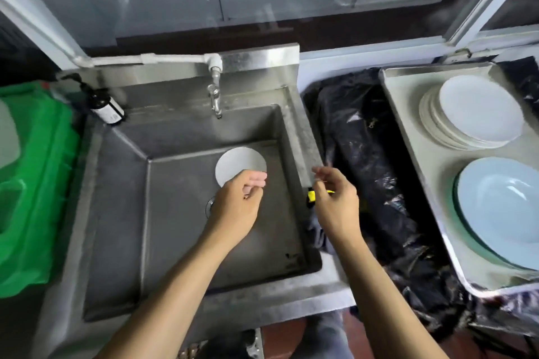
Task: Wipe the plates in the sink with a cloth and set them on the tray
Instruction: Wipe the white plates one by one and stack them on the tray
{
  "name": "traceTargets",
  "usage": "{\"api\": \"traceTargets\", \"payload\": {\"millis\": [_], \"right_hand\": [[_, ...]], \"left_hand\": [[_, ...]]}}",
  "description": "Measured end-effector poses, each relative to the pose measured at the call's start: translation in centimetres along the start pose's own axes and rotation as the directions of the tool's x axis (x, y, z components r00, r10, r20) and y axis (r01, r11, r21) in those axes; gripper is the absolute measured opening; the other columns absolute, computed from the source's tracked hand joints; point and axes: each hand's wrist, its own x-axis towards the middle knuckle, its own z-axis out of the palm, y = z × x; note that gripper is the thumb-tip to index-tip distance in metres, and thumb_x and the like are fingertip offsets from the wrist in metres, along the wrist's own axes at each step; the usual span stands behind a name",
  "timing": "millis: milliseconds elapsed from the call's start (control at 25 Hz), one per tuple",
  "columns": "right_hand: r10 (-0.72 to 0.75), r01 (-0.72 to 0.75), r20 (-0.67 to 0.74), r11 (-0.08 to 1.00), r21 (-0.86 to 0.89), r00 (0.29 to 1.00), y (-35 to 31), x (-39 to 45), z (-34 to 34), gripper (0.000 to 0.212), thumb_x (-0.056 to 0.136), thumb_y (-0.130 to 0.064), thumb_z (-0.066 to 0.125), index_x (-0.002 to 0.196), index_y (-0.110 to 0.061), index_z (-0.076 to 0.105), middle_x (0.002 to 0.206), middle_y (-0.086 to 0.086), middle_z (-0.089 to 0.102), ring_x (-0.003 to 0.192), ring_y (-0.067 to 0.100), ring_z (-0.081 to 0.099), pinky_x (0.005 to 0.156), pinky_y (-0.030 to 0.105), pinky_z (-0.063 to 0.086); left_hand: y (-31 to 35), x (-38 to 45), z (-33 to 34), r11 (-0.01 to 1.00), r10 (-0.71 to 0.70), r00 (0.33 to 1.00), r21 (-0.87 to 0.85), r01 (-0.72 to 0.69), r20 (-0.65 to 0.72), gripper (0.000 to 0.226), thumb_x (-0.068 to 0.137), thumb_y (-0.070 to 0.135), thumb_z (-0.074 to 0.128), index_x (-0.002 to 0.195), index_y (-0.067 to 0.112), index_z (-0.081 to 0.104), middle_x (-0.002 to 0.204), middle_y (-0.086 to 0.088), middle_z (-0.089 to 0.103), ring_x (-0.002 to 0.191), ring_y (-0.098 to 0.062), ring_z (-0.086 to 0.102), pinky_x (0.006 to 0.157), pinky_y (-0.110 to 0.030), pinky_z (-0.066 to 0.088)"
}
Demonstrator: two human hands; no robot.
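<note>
A small white plate (239, 165) lies in the steel sink (180, 213), near its back right corner. My left hand (237, 207) reaches down over the plate's near edge, fingers curled around that edge. My right hand (335, 201) hovers over the sink's right rim with its fingers loosely apart and blurred. A grey cloth with a yellow patch (316, 229) is draped over that rim, just beneath the right hand. The metal tray (408, 137) on the right carries a stack of white plates (478, 111) and a stack of pale blue plates (501, 210).
A tap (215, 97) juts over the sink's back edge, with a dark pump bottle (105, 106) at the back left corner. A green crate (38, 183) stands at the left. Black plastic sheeting (364, 154) covers the surface between sink and tray.
</note>
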Motion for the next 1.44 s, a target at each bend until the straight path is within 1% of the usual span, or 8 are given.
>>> {"api": "traceTargets", "payload": {"millis": [80,160,400,640,960,1080,1200,1440], "right_hand": [[0.036,-0.036,0.0,0.999,0.027,0.999,-0.3,-2.4,2.9,0.022,0.095,-0.006,0.058,0.108,-0.015,0.073,0.097,-0.007,0.073,0.087,-0.001,0.066,0.079,0.011,0.048],[0.056,-0.056,0.019,0.998,0.008,0.998,-0.1,-3.9,5.1,0.022,0.095,-0.007,0.058,0.107,-0.02,0.072,0.095,-0.013,0.07,0.085,-0.014,0.062,0.075,0.006,0.043],[0.118,-0.115,0.037,0.991,-0.073,0.992,3.8,-3.7,10.1,0.025,0.094,-0.006,0.059,0.111,-0.017,0.073,0.102,-0.002,0.075,0.09,0.015,0.069,0.086,0.035,0.055],[0.182,-0.163,0.121,0.975,-0.152,0.976,9.5,1.1,16.0,0.021,0.096,-0.01,0.059,0.109,-0.02,0.072,0.1,-0.007,0.074,0.092,0.014,0.069,0.087,0.038,0.056],[0.259,-0.237,0.16,0.961,-0.145,0.952,18.2,9.6,25.7,0.027,0.1,-0.01,0.058,0.124,-0.015,0.068,0.109,-0.004,0.068,0.106,0.015,0.064,0.099,0.038,0.053],[0.254,-0.235,0.154,0.963,-0.135,0.955,21.0,12.7,28.8,0.029,0.099,-0.015,0.057,0.127,-0.017,0.066,0.117,0.0,0.069,0.108,0.018,0.064,0.096,0.036,0.053],[0.287,-0.269,0.126,0.952,-0.144,0.95,22.7,15.4,31.0,0.021,0.098,-0.013,0.052,0.11,-0.016,0.068,0.1,-0.002,0.067,0.101,0.023,0.065,0.082,0.032,0.05],[0.394,-0.389,0.037,0.915,-0.107,0.918,23.8,17.7,33.3,0.025,0.099,-0.012,0.054,0.116,-0.019,0.07,0.112,-0.001,0.067,0.101,0.02,0.064,0.086,0.029,0.05]], "left_hand": [[-2.6,-0.7,-2.9,1.0,-0.018,1.0,0.01,0.018,0.018,0.03,0.096,0.006,0.053,0.104,0.028,0.071,0.102,0.017,0.072,0.099,0.0,0.065,0.08,-0.009,0.045],[-5.0,-1.1,-4.8,0.999,-0.036,0.999,0.015,0.036,0.03,0.029,0.096,0.005,0.052,0.107,0.024,0.071,0.102,0.015,0.072,0.097,0.0,0.065,0.076,-0.005,0.044],[-11.9,-0.2,-6.6,0.992,-0.121,0.993,-0.035,0.12,-0.015,0.029,0.096,0.005,0.057,0.104,0.029,0.071,0.102,0.015,0.074,0.098,-0.002,0.068,0.086,-0.017,0.05],[-19.0,4.7,-4.0,0.981,-0.195,0.979,-0.03,0.194,-0.055,0.032,0.096,0.005,0.055,0.106,0.031,0.07,0.103,0.016,0.073,0.1,0.001,0.067,0.087,-0.018,0.05],[-29.1,14.3,0.6,0.952,-0.302,0.94,-0.002,0.306,-0.156,0.035,0.094,0.0,0.054,0.12,0.022,0.063,0.118,0.006,0.067,0.107,-0.011,0.064,0.08,0.002,0.039],[-31.6,17.4,1.8,0.925,-0.371,0.918,0.03,0.378,-0.144,0.044,0.097,0.006,0.051,0.139,0.019,0.053,0.137,0.005,0.058,0.107,-0.012,0.06,0.084,-0.01,0.038],[-33.5,20.0,2.7,0.898,-0.43,0.896,0.047,0.437,-0.112,0.049,0.098,0.013,0.053,0.146,0.022,0.045,0.145,0.003,0.051,0.107,-0.012,0.056,0.09,-0.023,0.039],[-35.5,22.7,3.7,0.877,-0.479,0.876,0.001,0.48,-0.055,0.041,0.093,0.016,0.057,0.134,0.024,0.054,0.116,0.007,0.062,0.101,-0.013,0.063,0.086,-0.028,0.053]]}}
